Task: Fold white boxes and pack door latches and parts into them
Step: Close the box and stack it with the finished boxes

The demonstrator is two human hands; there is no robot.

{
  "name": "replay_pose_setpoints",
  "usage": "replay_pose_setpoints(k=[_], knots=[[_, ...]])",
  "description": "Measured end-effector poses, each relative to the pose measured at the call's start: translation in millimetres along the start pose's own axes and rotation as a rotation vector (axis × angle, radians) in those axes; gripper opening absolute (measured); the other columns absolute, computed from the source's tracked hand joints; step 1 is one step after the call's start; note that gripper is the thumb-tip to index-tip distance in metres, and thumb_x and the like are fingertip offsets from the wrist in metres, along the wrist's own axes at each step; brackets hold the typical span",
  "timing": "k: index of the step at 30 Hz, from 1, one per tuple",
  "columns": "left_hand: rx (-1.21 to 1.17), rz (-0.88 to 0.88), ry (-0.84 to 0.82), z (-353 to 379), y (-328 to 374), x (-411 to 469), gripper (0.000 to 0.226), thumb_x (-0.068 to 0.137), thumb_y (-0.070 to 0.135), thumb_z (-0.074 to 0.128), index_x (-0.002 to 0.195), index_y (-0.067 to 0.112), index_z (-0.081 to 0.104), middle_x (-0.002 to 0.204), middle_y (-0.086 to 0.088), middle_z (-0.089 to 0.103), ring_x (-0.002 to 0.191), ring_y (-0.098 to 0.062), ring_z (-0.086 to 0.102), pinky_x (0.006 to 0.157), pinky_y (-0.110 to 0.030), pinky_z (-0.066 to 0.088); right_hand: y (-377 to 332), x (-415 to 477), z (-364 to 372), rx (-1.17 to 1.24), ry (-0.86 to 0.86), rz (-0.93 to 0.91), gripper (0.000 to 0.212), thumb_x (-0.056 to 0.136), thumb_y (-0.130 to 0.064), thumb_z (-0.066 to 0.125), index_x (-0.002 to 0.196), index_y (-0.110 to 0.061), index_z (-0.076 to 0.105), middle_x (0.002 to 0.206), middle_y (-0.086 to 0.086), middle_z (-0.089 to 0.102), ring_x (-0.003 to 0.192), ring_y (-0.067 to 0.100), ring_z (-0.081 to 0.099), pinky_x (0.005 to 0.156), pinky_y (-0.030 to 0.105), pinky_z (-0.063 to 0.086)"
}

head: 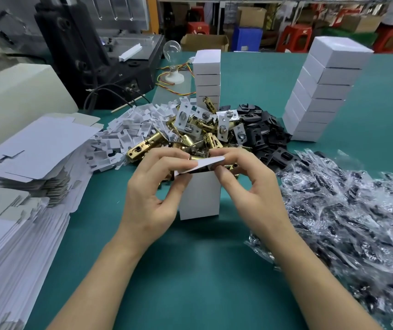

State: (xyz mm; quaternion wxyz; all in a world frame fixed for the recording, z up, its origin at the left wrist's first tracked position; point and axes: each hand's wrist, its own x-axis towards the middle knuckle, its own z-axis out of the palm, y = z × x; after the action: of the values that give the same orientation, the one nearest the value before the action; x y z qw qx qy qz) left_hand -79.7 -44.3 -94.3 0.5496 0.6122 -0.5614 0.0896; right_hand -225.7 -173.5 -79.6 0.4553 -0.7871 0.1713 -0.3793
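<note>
Left hand [152,186], right hand [250,184] pinch flap [201,164] of upright white box [200,198].

Packing workshop: latch heap [200,132], stacked boxes [321,91]

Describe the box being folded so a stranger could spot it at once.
On the green table, just in front of the heap of brass latches, one white box stands upright between the left hand and right hand. Unlike the stacked closed boxes behind, its top flap is half open, pinched by both hands.
</note>
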Motion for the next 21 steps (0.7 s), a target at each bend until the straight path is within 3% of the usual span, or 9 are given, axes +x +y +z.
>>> replay_pose_setpoints(k=[4, 8, 12, 21], knots=[[-0.034, -0.010, -0.015, -0.9, 2.6, -0.2, 0.013, 0.096, 0.008, 0.069, 0.108, 0.015, 0.072, 0.113, -0.009, 0.068, 0.113, -0.016, 0.065, 0.093, -0.020, 0.048, -0.2, -3.4, -1.8, 0.215, 0.031, 0.013, 0.017, 0.096, -0.027, 0.058, 0.089, -0.015, 0.067, 0.120, -0.007, 0.073, 0.121, 0.018, 0.065, 0.098, 0.031, 0.051], [-0.052, -0.026, -0.018, -2.5, 3.9, 0.4, 0.010, 0.096, 0.011, 0.072, 0.106, 0.015, 0.072, 0.113, -0.006, 0.070, 0.111, -0.014, 0.067, 0.093, -0.020, 0.048, -0.7, -4.3, 2.6, 0.361, 0.008, 0.042, 0.018, 0.095, -0.030, 0.068, 0.104, -0.017, 0.058, 0.118, 0.002, 0.074, 0.117, 0.022, 0.069, 0.097, 0.034, 0.054], [-0.087, -0.067, -0.027, -2.8, 6.8, 0.2, 0.020, 0.096, 0.029, 0.071, 0.107, 0.012, 0.072, 0.115, -0.001, 0.072, 0.113, -0.017, 0.068, 0.095, -0.026, 0.051, -2.2, -2.8, 2.6, 0.295, -0.021, 0.052, 0.021, 0.096, -0.028, 0.067, 0.115, -0.019, 0.064, 0.113, -0.003, 0.073, 0.112, 0.020, 0.069, 0.092, 0.027, 0.054], [-0.188, -0.279, 0.003, -2.8, 7.8, -1.6, 0.017, 0.099, 0.025, 0.066, 0.111, 0.019, 0.076, 0.108, 0.006, 0.075, 0.103, -0.024, 0.070, 0.083, -0.026, 0.055, -3.5, -4.1, 4.2, 0.149, -0.010, 0.013, 0.012, 0.097, -0.013, 0.071, 0.108, -0.017, 0.072, 0.107, -0.007, 0.072, 0.106, 0.020, 0.070, 0.090, 0.032, 0.058]])
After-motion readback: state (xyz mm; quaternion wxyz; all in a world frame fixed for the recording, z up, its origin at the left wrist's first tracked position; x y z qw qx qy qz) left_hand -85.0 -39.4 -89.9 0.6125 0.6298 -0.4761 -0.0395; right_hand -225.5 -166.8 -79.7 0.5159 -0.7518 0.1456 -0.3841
